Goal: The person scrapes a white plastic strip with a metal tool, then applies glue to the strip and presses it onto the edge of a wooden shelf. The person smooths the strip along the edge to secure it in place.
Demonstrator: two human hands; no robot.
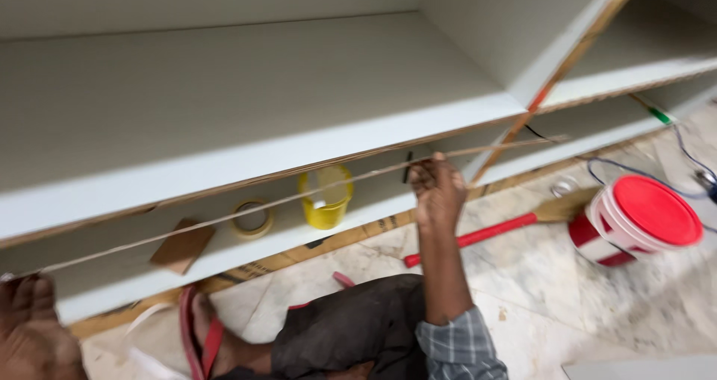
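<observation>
Home carpentry site: unfinished shelving (246,111)

Gripping a thin edging strip (299,197) — left hand (30,328) at one end, right hand (437,189) pinching midway — before white shelf (261,103)

Lower shelf (246,257): yellow cup (326,197), tape roll (252,219), brown board (183,247). Marble floor (538,290): red-lidded bucket (635,219), red-handled broom (493,230).

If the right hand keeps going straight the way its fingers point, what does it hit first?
Probably the raw front edge of the white shelf. The right hand pinches the thin strip just before that edge, fingers pointing up toward it; depth is hard to judge.
</observation>
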